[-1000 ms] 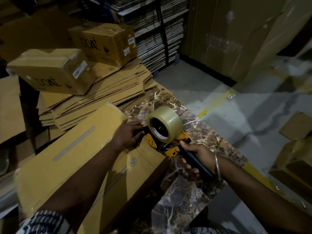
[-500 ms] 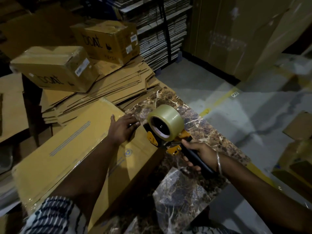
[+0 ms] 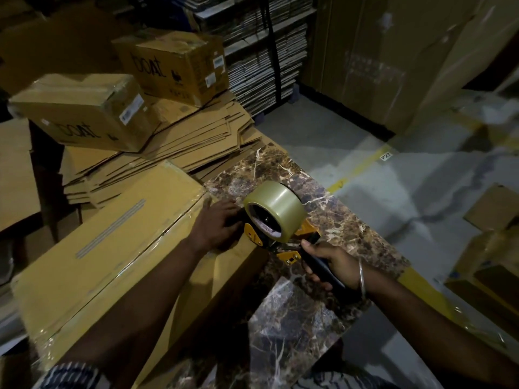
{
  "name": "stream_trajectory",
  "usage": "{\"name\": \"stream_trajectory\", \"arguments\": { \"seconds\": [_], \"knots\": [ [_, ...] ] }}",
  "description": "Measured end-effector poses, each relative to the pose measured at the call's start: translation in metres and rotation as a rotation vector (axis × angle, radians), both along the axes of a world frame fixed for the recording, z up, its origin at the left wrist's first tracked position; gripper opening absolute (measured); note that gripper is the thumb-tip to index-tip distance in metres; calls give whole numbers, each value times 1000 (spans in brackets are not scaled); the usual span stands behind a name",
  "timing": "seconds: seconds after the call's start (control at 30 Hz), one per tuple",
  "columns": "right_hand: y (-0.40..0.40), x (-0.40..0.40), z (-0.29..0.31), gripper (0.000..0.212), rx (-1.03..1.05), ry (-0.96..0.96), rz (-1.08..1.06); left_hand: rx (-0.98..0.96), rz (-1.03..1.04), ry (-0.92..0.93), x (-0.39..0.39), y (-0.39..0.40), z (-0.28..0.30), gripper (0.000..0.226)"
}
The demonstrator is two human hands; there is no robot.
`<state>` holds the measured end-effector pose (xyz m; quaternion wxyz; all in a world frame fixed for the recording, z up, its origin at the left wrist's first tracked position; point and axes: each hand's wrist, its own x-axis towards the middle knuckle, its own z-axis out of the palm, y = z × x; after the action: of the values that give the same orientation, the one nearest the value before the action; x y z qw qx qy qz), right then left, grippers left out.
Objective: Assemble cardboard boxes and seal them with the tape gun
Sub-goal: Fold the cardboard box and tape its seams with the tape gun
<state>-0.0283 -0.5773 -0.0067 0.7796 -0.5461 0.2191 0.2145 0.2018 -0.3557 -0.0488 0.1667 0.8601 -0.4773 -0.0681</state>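
Cardboard box [image 3: 106,248] lying lengthwise, far-right to near-left

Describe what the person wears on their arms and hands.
Both forearms are bare. The left arm ends at the bottom edge in a dark sleeve with thin pale stripes, pushed up. The right hand is gloveless, with a thin silver metal bangle round the wrist. The left hand is also gloveless; no rings are visible.
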Motion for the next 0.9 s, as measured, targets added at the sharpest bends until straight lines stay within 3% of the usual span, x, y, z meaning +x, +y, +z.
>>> {"name": "stream_trajectory", "arguments": {
  "seconds": [0.23,0.4,0.5,0.6,0.73,0.83,0.9],
  "knots": [
    [1,5,-10,56,7,-27,-18,-17,42,-9,10,2,-4,56],
    [6,6,-15,66,55,-68,7,28,100,46,18,2,0,69],
    [3,-8,-22,53,114,-113,-54,19,98,40,15,1,2,69],
    [2,-21,-34,66,164,-113,-91,10,107,2,11,1,2,79],
    [1,-23,-33,38,148,-107,-122,26,84,-39,9,1,3,80],
    [-1,-34,-35,25,158,-134,-134,50,99,-29,10,1,5,64],
    [-4,-45,-46,35,153,-131,-124,48,104,1,10,2,4,53]
  ]
}}
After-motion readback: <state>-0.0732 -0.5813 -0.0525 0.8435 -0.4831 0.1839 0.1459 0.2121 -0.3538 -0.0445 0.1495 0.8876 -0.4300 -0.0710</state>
